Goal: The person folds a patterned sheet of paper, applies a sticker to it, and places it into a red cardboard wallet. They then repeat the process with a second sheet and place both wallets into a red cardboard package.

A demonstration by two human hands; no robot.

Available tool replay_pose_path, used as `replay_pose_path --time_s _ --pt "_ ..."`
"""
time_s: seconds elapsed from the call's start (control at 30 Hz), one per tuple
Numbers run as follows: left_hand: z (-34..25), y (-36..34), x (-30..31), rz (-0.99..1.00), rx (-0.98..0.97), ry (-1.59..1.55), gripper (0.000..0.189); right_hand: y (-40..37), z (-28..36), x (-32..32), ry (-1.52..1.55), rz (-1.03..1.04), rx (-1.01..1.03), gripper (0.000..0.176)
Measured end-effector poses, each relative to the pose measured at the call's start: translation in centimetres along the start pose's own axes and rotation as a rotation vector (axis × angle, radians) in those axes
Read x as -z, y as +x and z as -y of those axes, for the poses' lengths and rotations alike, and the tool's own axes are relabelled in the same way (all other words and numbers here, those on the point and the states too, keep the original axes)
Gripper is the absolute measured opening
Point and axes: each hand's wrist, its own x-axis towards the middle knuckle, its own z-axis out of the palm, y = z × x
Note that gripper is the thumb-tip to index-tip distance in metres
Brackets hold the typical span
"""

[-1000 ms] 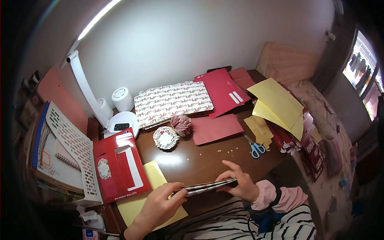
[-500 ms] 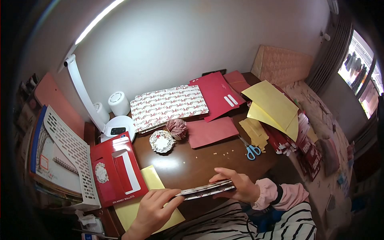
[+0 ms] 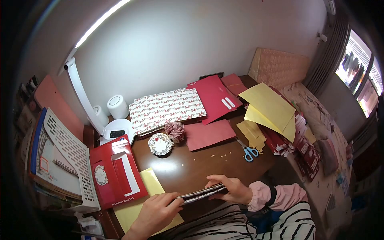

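Between my two hands, just above the table's front edge, is a thin folded card seen nearly edge-on, with a pale patterned edge and layers slightly apart. My left hand pinches its left end between thumb and fingers. Its right end is gripped by my right hand, thumb side up. Below my left hand lies a yellow sheet, partly under a red money-wallet package. Ahead on the table are a round bundle of white cut-out labels and a dark pink paper bundle.
A patterned white stack and red sheets lie at the back. Right of a pink envelope are blue-handled scissors, small yellow pieces and large yellow sheets. A desk lamp and white file rack stand left.
The folded card has tilted so its layers show more edge-on, its right end raised slightly with my right hand. Both hands keep their hold. The view has shifted slightly.
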Motion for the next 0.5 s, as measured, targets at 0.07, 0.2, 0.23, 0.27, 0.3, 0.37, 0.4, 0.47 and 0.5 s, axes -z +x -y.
replay_pose_path --time_s 0.07,0.2,0.23,0.27,0.3,0.37,0.4,0.47,0.5 --pt "0.1 -0.1 -0.1 0.025 0.005 0.000 0.021 0.4 1.4 1.0 -0.011 0.021 0.017 0.062" --pt "0.5 -0.1 -0.4 -0.038 -0.027 0.053 0.018 2.5 1.9 4.8 -0.262 -0.017 0.115 0.043" --pt "0.4 0.1 -0.3 -0.062 -0.046 0.047 0.013 3.3 0.9 5.6 -0.370 -0.052 0.082 0.041" --pt "0.4 0.1 -0.3 -0.061 -0.046 0.047 0.013 4.2 -0.5 6.5 -0.479 -0.087 0.048 0.038" --pt "0.3 0.1 -0.2 -0.054 -0.049 0.054 0.014 5.0 -1.4 7.6 -0.592 -0.077 0.044 0.039" --pt "0.1 0.1 0.0 -0.051 -0.053 0.069 0.014 6.3 -3.6 9.2 -0.705 -0.070 0.047 0.040" --pt "0.0 0.1 0.0 -0.062 -0.057 0.084 0.015 6.8 -5.0 9.8 -0.784 -0.066 0.090 0.041" --pt "0.0 -0.1 0.0 -0.076 -0.058 0.099 0.015 7.3 -7.0 10.4 -0.862 -0.060 0.135 0.042" --pt "0.1 -0.3 -0.2 -0.050 -0.057 0.122 0.021 7.4 -7.7 10.7 -0.850 -0.005 0.071 0.044"
